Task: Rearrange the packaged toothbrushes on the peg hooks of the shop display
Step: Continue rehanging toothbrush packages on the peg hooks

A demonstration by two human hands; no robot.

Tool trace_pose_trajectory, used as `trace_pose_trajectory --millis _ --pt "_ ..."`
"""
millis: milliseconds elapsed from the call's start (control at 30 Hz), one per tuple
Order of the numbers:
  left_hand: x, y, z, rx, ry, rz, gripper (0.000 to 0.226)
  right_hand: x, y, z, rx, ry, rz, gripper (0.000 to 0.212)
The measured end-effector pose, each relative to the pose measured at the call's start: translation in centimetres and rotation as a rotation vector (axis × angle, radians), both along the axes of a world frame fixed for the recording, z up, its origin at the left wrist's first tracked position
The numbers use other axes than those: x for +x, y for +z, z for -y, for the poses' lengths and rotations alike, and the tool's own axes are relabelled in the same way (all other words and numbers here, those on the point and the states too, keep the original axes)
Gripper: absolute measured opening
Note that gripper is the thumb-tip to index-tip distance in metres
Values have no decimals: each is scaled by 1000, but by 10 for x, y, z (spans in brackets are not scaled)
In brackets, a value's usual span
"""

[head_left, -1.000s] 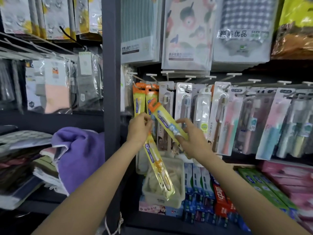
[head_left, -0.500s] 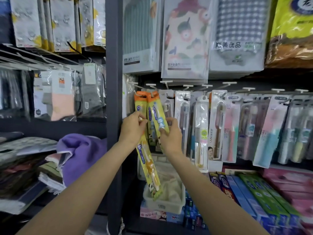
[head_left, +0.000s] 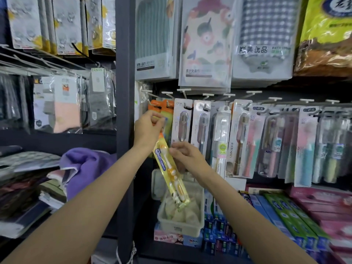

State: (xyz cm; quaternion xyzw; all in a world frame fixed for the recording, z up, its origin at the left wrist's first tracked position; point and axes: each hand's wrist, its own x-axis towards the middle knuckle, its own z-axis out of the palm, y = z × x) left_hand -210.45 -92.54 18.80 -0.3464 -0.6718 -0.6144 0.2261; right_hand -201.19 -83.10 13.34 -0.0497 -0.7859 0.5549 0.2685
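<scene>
The left hand (head_left: 147, 128) pinches one long yellow plastic toothbrush pack (head_left: 171, 174), which slants down over a pale plastic bin (head_left: 181, 224). The right hand (head_left: 187, 156), fingers loosely spread, touches its side. Behind, two orange-topped toothbrush packs (head_left: 162, 109) hang on the leftmost peg hook (head_left: 150, 94).

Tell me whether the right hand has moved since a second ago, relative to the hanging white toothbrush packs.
Yes. The right hand has let go and dropped lower, below the first white toothbrush pack.

glossy clear plastic toothbrush pack (head_left: 171, 174), soft purple towel (head_left: 85, 168), matt plastic basket (head_left: 181, 225)
</scene>
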Motion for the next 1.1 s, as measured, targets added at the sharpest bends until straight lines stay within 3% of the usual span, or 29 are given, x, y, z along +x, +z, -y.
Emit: trace_pose_trajectory --millis 67,133,200,333,467,600,700,900,1000,1100 --pt "2 1 -3 -19 0 -11 3 3 2 0 -115 88 15 31" --pt "2 3 -5 -12 -9 -14 5 5 6 2 -25 128 37 20" --pt "3 5 -8 16 -19 2 11 5 11 4 61 86 15 11" --pt "10 -2 -15 71 -207 235 27 -1 17 0 -30 -102 -98 11" --pt "14 -14 -9 30 -237 233 16 -3 17 -5 245 -180 -65 21" --pt "8 -4 3 -107 -61 95 13 0 15 -21 456 -554 -164 21" --pt "4 -1 7 -140 -49 128 21 -14 14 -22 558 -677 -89 38" --pt "-1 -3 17 -138 -79 193 18 -39 21 -5 496 -718 -42 69" --pt "1 -5 18 -145 -99 201 21 -45 24 -1 431 -690 -13 61" --pt "1 -6 19 -141 -105 213 22 -41 28 -2 271 -590 -79 36"
